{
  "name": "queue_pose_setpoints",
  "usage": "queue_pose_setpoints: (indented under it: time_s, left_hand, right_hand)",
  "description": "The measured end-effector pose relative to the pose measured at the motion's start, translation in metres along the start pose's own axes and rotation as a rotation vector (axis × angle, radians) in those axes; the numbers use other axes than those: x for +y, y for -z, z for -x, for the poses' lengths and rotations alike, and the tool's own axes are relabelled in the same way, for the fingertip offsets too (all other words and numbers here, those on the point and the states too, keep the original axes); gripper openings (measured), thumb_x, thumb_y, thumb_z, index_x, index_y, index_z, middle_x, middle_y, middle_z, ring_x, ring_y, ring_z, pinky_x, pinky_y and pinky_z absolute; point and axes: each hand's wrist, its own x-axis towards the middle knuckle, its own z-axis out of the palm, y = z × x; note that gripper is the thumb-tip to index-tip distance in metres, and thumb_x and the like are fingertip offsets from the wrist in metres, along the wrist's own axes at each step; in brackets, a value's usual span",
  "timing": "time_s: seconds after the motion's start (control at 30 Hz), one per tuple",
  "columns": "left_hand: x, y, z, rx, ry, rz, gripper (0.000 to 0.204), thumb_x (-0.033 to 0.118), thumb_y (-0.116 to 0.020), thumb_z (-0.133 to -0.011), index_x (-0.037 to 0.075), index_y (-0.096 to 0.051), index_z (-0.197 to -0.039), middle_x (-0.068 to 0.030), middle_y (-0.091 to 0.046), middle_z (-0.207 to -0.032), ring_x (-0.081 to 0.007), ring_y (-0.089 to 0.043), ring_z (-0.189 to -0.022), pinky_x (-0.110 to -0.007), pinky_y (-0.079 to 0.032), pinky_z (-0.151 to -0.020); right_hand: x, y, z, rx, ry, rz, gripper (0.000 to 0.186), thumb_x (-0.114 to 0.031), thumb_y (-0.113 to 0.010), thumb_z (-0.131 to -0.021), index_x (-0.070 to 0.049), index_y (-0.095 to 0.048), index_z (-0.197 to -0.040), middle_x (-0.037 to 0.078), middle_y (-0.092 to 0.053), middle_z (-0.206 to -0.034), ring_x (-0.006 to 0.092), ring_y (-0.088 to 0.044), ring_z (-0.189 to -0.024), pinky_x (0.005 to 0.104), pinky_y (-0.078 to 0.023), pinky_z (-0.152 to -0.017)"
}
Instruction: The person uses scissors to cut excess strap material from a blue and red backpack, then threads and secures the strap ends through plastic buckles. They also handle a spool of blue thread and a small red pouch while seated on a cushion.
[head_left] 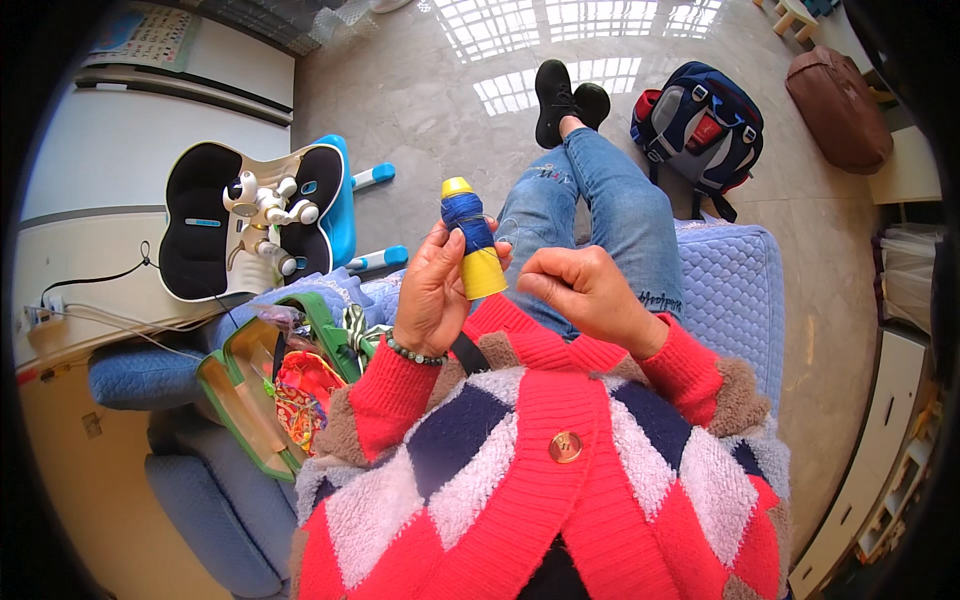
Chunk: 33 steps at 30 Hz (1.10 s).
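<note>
My left hand (pixel 432 290) is wrapped round a yellow cone-shaped spool (pixel 486 274) wound with dark blue thread (pixel 466 217). The spool stands nearly upright above my lap, its narrow top pointing away from me. A fine, pale strand loops off its right side near my fingertips. To the right, my right hand (pixel 585 290) is closed, thumb and forefinger pressed together and turned toward the spool without touching it. Whatever those fingers hold is too small or hidden to make out.
At left, an open green box (pixel 238 400) holds a red patterned pouch and tangled colourful threads. Beyond it, a white toy robot dog (pixel 262 212) lies on a black-and-white chair seat (pixel 195 240). A blue backpack (pixel 700 130) and a brown bag (pixel 838 110) are at the far right.
</note>
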Motion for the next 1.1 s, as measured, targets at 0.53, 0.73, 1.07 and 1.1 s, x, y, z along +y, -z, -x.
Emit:
queue_pose_setpoints:
  time_s: [0.53, 0.73, 1.07, 1.1]
  left_hand:
    - [-0.0043, -0.0036, 0.0032, 0.055, 0.03, 0.305, 0.035, 0.022, -0.052, -0.099, 0.003, -0.039, -0.124, -0.0249, -0.059, -0.114, -0.0383, -0.059, -0.111, -0.049, -0.049, -0.097]
    - [-0.0041, 0.0012, 0.0016, 0.014, 0.068, 0.352, 0.035, 0.025, -0.05, -0.099, 0.001, -0.04, -0.124, -0.0251, -0.058, -0.115, -0.0409, -0.056, -0.115, -0.052, -0.046, -0.1]
    - [-0.0035, 0.0014, 0.004, -0.051, 0.085, 0.369, 0.056, 0.027, -0.049, -0.099, 0.004, -0.025, -0.144, -0.0173, -0.052, -0.122, -0.0321, -0.055, -0.117, -0.05, -0.037, -0.109]
    - [-0.0027, 0.0007, 0.0044, -0.064, 0.084, 0.361, 0.056, 0.028, -0.05, -0.099, 0.004, -0.025, -0.144, -0.0171, -0.053, -0.121, -0.0324, -0.055, -0.117, -0.05, -0.038, -0.109]
  right_hand:
    - [0.0007, -0.008, 0.0098, -0.026, 0.016, -0.042, 0.009, -0.008, -0.065, -0.086, -0.003, -0.068, -0.093, 0.019, -0.062, -0.073, 0.0282, -0.066, -0.063, 0.0312, -0.048, -0.054]
    - [0.0015, -0.008, 0.0104, -0.047, 0.068, -0.029, 0.013, -0.005, -0.063, -0.087, 0.0, -0.069, -0.098, 0.015, -0.068, -0.079, 0.0207, -0.07, -0.071, 0.0271, -0.051, -0.062]
    - [0.0013, -0.0035, 0.0099, -0.057, 0.221, -0.027, 0.013, -0.005, -0.065, -0.085, -0.002, -0.069, -0.097, 0.016, -0.068, -0.081, 0.0278, -0.07, -0.071, 0.0294, -0.052, -0.059]
    - [0.0015, -0.0024, 0.0098, -0.069, 0.217, -0.014, 0.013, -0.006, -0.065, -0.085, -0.002, -0.069, -0.097, 0.016, -0.068, -0.081, 0.028, -0.069, -0.071, 0.0295, -0.052, -0.059]
